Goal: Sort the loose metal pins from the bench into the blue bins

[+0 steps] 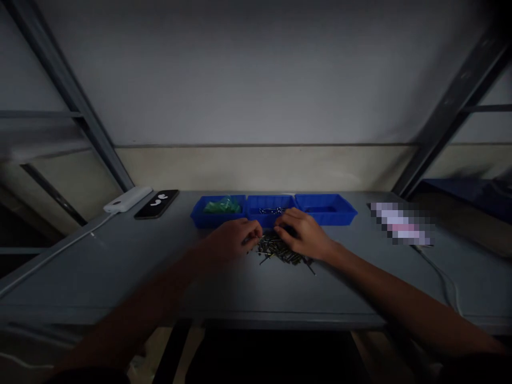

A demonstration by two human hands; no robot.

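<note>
A heap of loose screws, thin and metallic, lies on the grey table between my hands. At its left edge is my left hand, fingers curled and thumb drawn in; whatever they pinch is too small to make out. My right hand reaches over the heap's right side with bent fingers close together, and their contents are hidden. Just behind stands a blue middle bin with some shiny metal pieces in it. The left blue bin holds a crumpled green plastic bag.
A right blue bin completes the row near the wall. Further left lie a dark phone with white earbuds on it and a white power bank with a cable. A blurred-out device with a cable lies right.
</note>
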